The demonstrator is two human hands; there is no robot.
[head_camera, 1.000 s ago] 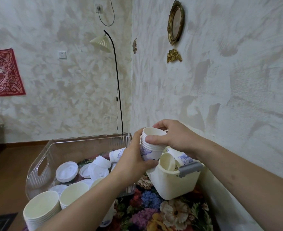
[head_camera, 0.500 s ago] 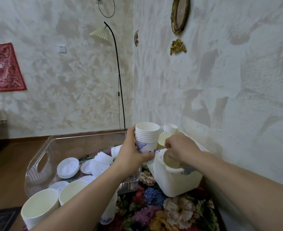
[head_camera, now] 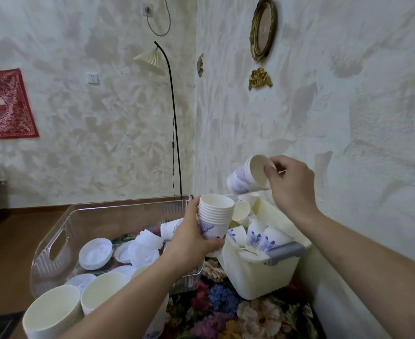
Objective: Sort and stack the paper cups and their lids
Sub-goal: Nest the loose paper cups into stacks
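Head view: the left hand (head_camera: 189, 241) curls its fingers round a nested stack of cups (head_camera: 215, 216), held upright between the clear tray (head_camera: 55, 243) of lids (head_camera: 95, 253) on the left and the cream bin (head_camera: 250, 277) of loose cups on the right. The right hand (head_camera: 292, 187) pinches the rim of a single tilted cup (head_camera: 248, 176) above the bin.

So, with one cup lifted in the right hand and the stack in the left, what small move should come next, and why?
Probably turn the single cup upright and lower it into the top of the stack of cups. The right hand pinches its rim while it lies tilted, mouth toward the camera, above the cream bin; the left hand holds the stack upright, open mouth up, just below.
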